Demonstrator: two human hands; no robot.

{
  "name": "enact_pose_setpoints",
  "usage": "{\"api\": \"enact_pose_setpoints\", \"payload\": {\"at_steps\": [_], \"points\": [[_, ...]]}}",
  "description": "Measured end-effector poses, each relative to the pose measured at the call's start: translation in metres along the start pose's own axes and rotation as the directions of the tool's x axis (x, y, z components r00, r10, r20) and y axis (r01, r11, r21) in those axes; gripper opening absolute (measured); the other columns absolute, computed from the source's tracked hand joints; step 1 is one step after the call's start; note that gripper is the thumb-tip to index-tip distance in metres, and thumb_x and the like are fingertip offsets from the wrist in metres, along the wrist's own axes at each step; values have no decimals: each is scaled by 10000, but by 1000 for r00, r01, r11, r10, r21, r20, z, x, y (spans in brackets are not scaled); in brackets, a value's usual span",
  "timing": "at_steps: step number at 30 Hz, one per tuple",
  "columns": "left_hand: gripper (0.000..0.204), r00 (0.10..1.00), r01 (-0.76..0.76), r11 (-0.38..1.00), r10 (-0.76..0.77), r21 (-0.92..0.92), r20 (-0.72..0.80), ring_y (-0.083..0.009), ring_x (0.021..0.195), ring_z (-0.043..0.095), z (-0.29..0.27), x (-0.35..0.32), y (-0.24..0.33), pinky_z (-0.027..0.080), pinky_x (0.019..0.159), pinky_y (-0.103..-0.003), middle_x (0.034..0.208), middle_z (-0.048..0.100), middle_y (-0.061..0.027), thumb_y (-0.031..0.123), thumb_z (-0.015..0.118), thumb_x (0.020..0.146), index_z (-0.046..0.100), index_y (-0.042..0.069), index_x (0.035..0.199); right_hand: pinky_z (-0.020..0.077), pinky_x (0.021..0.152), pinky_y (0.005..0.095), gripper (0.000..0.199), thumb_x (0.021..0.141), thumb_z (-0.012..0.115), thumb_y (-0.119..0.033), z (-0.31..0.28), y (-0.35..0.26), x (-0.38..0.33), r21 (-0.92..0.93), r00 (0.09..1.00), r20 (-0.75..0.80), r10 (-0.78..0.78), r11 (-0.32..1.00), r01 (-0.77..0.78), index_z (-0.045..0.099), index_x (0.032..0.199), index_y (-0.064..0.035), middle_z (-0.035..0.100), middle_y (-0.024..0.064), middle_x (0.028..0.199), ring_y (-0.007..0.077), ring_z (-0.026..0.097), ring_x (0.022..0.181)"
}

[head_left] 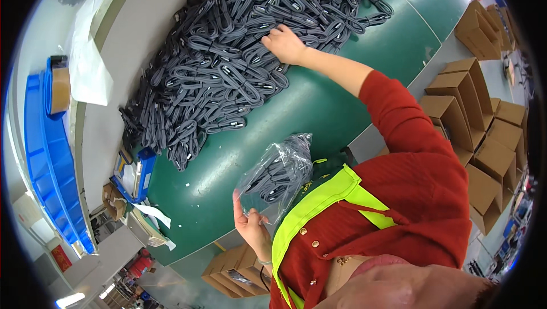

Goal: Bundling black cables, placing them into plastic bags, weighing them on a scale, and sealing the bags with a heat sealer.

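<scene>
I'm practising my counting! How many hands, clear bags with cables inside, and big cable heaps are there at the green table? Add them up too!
Hands: 2 (left hand, right hand)
Clear bag with cables inside: 1
Big grey cable heap: 1 (too tangled to count each cable)
Total: 4

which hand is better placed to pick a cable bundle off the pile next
The right hand, it seems: its fingers are on the pile of dark grey cable bundles, while the left hand is down at the clear bag.
</scene>
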State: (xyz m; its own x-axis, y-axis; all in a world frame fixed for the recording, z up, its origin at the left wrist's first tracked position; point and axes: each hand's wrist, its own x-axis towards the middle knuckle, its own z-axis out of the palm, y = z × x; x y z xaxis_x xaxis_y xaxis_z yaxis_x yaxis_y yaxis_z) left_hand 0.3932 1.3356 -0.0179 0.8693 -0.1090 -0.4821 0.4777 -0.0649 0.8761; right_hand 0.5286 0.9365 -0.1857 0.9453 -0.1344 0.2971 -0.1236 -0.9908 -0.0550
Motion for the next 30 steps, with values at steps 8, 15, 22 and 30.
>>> {"api": "enact_pose_setpoints", "payload": {"at_steps": [8,15,22,30], "points": [[615,999,-29,999,29,-26,13,-27,476,370,-2,4,0,397,413,-148,1368,399,-70,-150,355,708,420,21,1295,460,651,356,335,626,626,-106,-93,16,-37,388,972,-51,229,901,-192,521,941,-67,600,92,847,289,573,731],[631,998,-52,999,52,-14,38,-29,494,388,-8,0,-1,413,423,-152,1393,359,-70,-151,356,693,412,15,1299,457,634,347,239,654,579,-96,7,-5,-38,208,996,-33,-78,975,83,516,883,-69,604,78,835,266,582,741],[696,984,-123,989,111,77,139,-40,519,401,-24,-9,-1,426,438,-160,1440,266,-63,-140,366,663,373,40,1335,463,565,358,160,672,550,-77,-49,-17,-51,-319,975,85,206,933,-169,518,828,-70,611,95,746,292,595,667],[767,959,84,995,-65,-57,277,-49,565,380,-36,5,-8,465,459,-182,1397,317,-69,-124,388,668,267,94,1394,472,617,222,385,610,758,-93,-243,-98,-81,959,969,136,206,220,-181,596,948,-7,644,44,790,94,556,624]]}}
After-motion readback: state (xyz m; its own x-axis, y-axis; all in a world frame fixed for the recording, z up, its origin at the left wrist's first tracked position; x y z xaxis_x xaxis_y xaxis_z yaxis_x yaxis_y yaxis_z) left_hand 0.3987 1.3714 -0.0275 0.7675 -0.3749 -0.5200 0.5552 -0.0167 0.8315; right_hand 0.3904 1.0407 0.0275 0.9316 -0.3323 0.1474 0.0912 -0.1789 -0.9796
